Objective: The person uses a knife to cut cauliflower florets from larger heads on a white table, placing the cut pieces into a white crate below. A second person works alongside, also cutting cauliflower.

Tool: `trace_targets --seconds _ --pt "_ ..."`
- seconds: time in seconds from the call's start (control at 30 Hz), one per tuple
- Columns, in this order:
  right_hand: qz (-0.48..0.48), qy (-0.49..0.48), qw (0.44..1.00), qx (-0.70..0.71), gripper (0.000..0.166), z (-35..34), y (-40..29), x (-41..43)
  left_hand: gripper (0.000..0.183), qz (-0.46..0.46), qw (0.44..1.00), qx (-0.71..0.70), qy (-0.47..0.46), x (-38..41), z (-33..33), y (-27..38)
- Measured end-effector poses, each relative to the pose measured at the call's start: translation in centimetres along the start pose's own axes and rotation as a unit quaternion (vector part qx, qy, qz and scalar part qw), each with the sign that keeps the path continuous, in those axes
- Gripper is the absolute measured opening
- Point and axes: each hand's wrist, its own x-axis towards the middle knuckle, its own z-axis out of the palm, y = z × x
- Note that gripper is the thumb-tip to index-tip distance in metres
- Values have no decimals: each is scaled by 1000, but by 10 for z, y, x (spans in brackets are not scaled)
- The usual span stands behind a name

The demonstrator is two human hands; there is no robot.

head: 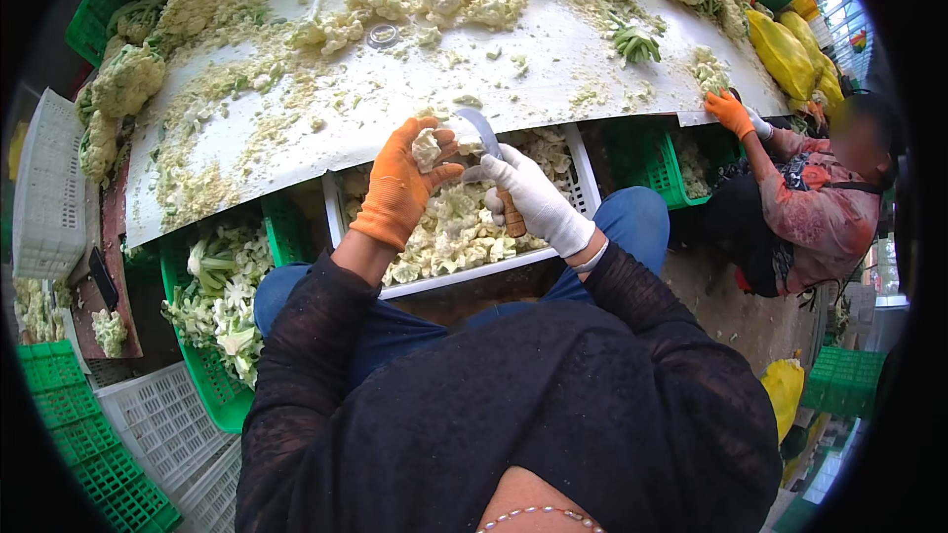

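Observation:
My left hand (pixel 404 181), in an orange glove, holds a cauliflower floret (pixel 425 150) against its palm, fingers half curled. In a white glove, my right hand (pixel 535 192) grips the wooden handle of a knife with a curved blade (pixel 481 129). A small floret piece (pixel 469 146) lies beside the blade, between the two hands; what supports it cannot be told. Below both hands, a white plastic crate (pixel 459 274) holds many cut florets (pixel 444 229). The white tabletop (pixel 355 118) just beyond the hands is strewn with crumbs and trimmings.
Whole cauliflowers (pixel 129 78) line the table's far and left edges. A green crate (pixel 222 407) of stems and leaves stands at my left. A co-worker (pixel 807 192) sits at the right, gloved hands on a cauliflower piece (pixel 709 74). Stacked crates (pixel 96 437) stand lower left; yellow sacks (pixel 781 52) lie upper right.

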Motion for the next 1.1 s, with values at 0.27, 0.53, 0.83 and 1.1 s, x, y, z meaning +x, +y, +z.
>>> trace_targets --seconds 0.27,0.53,0.83,1.1 --pt "-6 128 984 -124 36 -26 3 4 40 -2 960 268 82 2 -1 25" --pt "-57 207 972 -100 26 -85 15 10 39 43 766 641 -26 26 -38 -18" --pt "-55 243 964 -95 26 -143 35 29 29 -22 676 734 61 37 -98 -52" --pt "-58 2 998 -25 36 -48 9 -4 67 158 888 431 28 -16 20 -36"
